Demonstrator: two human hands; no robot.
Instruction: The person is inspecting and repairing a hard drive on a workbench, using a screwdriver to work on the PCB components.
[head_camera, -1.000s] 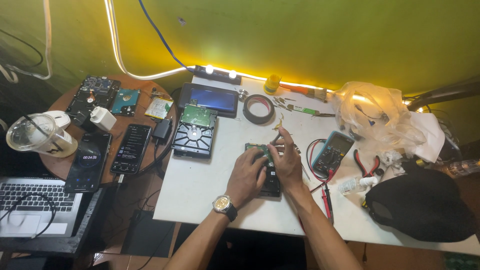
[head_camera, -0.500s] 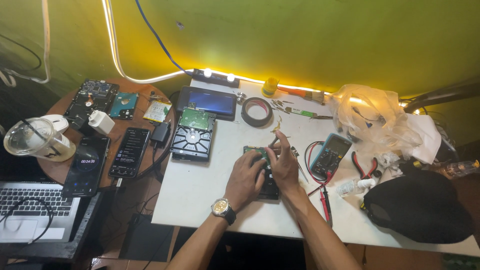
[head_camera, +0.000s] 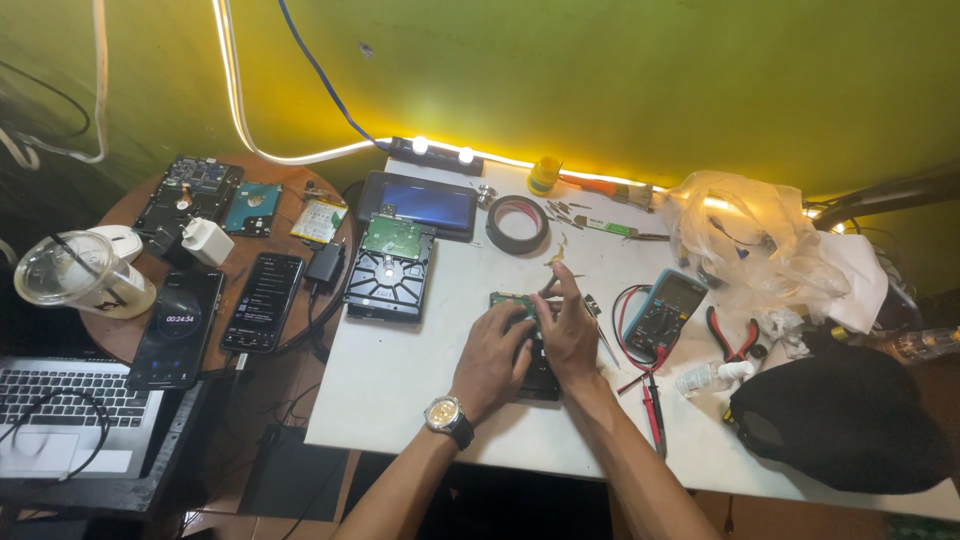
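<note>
Both hands rest on a hard drive (head_camera: 540, 375), dark with a green board: left hand (head_camera: 492, 358) cupped over its near edge, right hand (head_camera: 567, 335) curled over its top. It looks stiff, dense and fragile; best gripped by the metal sides, off the board

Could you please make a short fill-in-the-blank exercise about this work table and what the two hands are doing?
1. Both hands, left hand and right hand, rest on a small hard drive lying on the ____ table.
2. The wristwatch is worn on the ____ arm.
3. The roll of black tape lies ____ on the table.
4. The meter lies to the ____ of the hands.

Missing words: white; left; flat; right
</note>
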